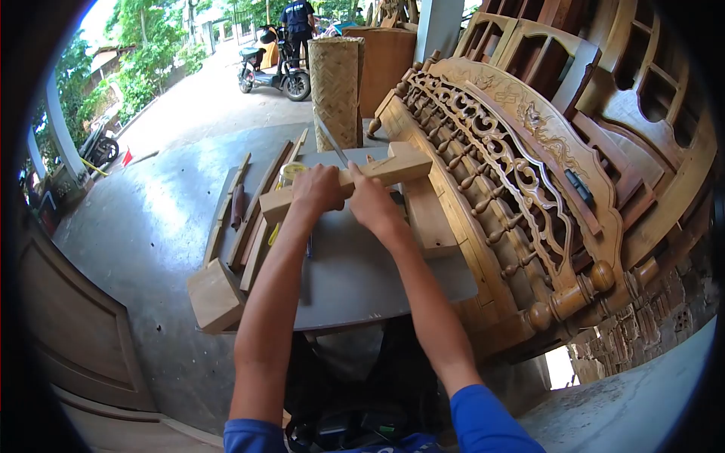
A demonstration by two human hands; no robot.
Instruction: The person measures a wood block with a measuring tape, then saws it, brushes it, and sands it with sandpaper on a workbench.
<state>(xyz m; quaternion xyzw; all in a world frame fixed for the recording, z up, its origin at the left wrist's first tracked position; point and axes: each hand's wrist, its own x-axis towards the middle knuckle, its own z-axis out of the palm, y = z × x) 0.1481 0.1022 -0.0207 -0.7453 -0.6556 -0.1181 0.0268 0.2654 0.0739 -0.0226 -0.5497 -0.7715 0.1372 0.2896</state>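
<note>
A squared wooden beam point(404, 166) lies across the grey work table point(347, 283), its right part over another wooden block point(429, 219). My left hand point(319, 187) is closed around the beam near its middle. Just right of it, my right hand point(370, 200) is closed on the near end of a long, narrow metal tool point(331, 140), which points up and away over the beam. Its handle is hidden in the fingers, and I cannot make out its exact kind. Behind my left hand, a roll of yellowish tape point(291, 172) partly shows.
Long wooden strips point(260, 198) and a wooden block point(215, 296) lie at the table's left. A carved wooden headboard point(513, 162) leans along the right. Beyond the table stand a woven roll point(336, 90), a scooter point(279, 75) and a person point(298, 19).
</note>
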